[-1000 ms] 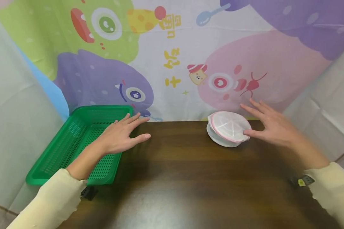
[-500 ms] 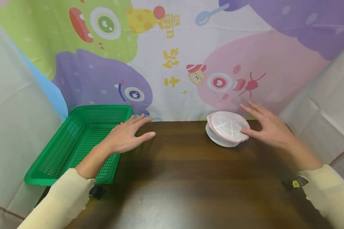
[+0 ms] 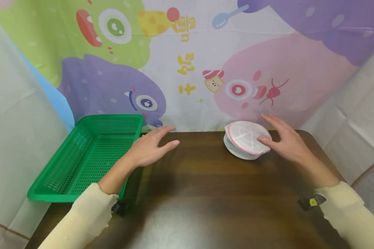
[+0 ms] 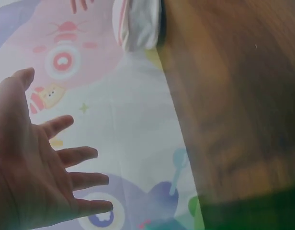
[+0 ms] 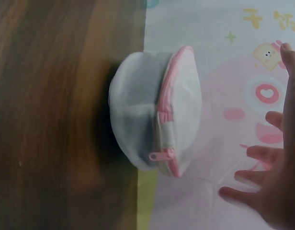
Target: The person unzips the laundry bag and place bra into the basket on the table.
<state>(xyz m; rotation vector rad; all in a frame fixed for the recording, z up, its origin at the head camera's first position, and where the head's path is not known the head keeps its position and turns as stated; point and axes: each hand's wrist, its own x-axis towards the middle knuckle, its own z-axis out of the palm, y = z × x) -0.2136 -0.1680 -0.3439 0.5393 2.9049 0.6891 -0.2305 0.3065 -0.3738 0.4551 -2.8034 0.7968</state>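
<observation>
A round white mesh laundry bag (image 3: 246, 138) with pink trim stands at the back right of the table; the right wrist view shows its pink zipper pull (image 5: 160, 156). My right hand (image 3: 285, 140) hovers by its right side, fingers spread, and the thumb overlaps the bag in the head view. In the right wrist view a gap shows between that hand and the bag. My left hand (image 3: 149, 147) is held in the air near the right edge of a green plastic basket (image 3: 112, 117), fingers straight and apart. Neither hand holds anything.
The basket, with perforated sides and base, sits at the left of the dark wooden table (image 3: 199, 193). A cartoon-printed cloth (image 3: 187, 107) hangs along the back edge. Pale cloth panels (image 3: 358, 114) close in both sides.
My left hand has moved right, from over the basket to past its edge. The right hand has shifted slightly left across the bag's side. Bag and basket stay in place.
</observation>
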